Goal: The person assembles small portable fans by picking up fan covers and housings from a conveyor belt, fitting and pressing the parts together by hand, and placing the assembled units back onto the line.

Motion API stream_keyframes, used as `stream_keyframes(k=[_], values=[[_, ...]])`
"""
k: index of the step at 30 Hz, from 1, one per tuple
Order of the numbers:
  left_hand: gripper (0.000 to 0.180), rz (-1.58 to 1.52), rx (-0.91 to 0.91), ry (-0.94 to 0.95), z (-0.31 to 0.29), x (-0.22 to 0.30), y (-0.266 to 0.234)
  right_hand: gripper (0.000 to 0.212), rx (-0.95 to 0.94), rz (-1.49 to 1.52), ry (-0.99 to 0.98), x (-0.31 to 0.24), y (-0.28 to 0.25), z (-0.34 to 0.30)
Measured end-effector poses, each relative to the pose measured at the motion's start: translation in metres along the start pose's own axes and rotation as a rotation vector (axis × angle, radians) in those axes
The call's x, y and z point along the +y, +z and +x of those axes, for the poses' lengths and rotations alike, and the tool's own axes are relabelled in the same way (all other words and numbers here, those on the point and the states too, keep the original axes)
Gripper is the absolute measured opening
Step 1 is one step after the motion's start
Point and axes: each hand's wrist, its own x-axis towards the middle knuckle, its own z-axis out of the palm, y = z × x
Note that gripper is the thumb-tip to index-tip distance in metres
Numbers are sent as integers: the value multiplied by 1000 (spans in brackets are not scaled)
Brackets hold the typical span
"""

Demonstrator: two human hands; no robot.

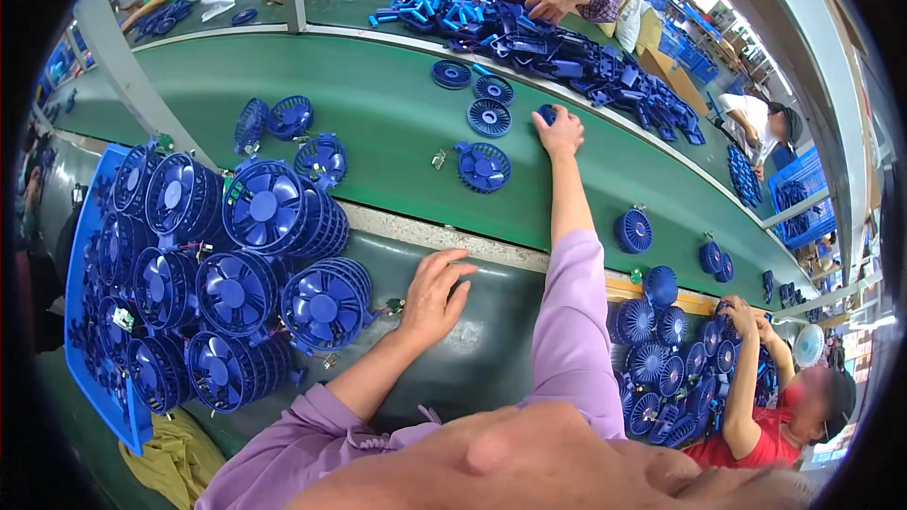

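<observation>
My right hand (562, 132) reaches out over the green conveyor belt (397, 113), its fingers closed round a small dark-blue plastic fan part (546, 114), mostly hidden by the hand. My left hand (436, 300) rests near the edge of the dark worktable (491, 321), fingers apart, with nothing in it. Beside it stand stacks of blue fan housings (323, 307) with blades inside and small green circuit boards on wires. On the belt, left of my right hand, lie a fan housing (484, 167) and round slotted covers (489, 117).
A blue tray (90, 255) holds more fan housings at the left. Beyond the belt, a person in purple handles a heap of blue parts (567, 61) and battery-like cylinders (444, 0). At right, a person in red works by piled fans (652, 359). A metal post (132, 66) rises at left.
</observation>
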Motion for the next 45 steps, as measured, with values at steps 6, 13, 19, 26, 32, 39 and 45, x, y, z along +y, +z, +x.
stream_keyframes(k=[6, 13, 19, 26, 32, 39, 45], values=[[22, 5, 0, 3, -1, -1, -3, 65, 81, 291, -179, -45, 16, -12], [23, -21, -9, -3, -3, 0, -2, 76, -34, 239, -109, -60, 15, 2], [23, -26, -3, -1, -3, 1, -1, 82, -131, 50, -25, -80, 10, 10], [23, -23, -2, -3, -1, -1, -3, 81, -273, -135, -59, -82, 4, 4], [22, -18, -6, -18, -1, 1, -5, 80, -131, 142, -335, -95, 10, 4], [22, -71, 15, 14, -1, 3, -1, 83, -234, -53, -230, -125, 27, 7], [22, -60, 13, 5, -2, 1, -3, 73, -329, -17, -385, -100, -5, -3]])
